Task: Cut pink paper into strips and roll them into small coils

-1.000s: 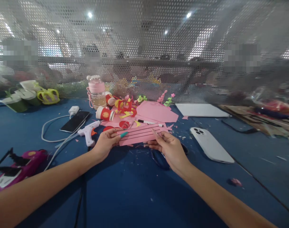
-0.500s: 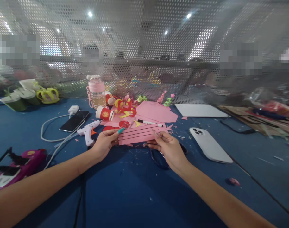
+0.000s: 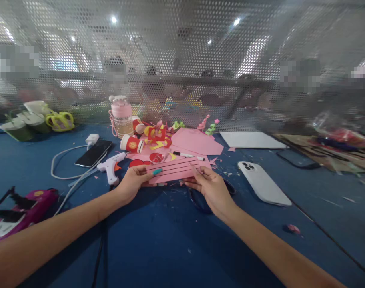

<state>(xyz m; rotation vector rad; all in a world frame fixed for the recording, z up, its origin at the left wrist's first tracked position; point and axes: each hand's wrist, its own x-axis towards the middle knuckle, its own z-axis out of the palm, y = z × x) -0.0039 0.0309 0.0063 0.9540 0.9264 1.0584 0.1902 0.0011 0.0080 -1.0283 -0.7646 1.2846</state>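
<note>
A pink paper strip (image 3: 176, 169) with several dark lines drawn along it is held just above the blue table. My left hand (image 3: 133, 182) pinches its left end, the thumb with a teal nail lying on top. At the other end my right hand (image 3: 210, 188) grips the strip between thumb and fingers. Partly hidden under my right hand lie dark-handled scissors (image 3: 200, 203), their blades out of sight. Just behind the strip rests a white marker (image 3: 188, 156) with a black cap, on pink paper sheets (image 3: 197, 141).
Left: a glue gun (image 3: 111, 166), black phone (image 3: 94, 153), charger (image 3: 92, 139), magenta object (image 3: 23, 212). Behind: a bottle (image 3: 121, 118), paper cup (image 3: 131, 144), red and yellow scraps. Right: a white phone (image 3: 264, 183), white sheet (image 3: 252, 140), cardboard (image 3: 326, 154). A perforated metal screen (image 3: 182, 60) stands behind.
My left thumb has shifted right and slightly down, farther over the strip's left end. Both hands still hold the strip in nearly the same place.
</note>
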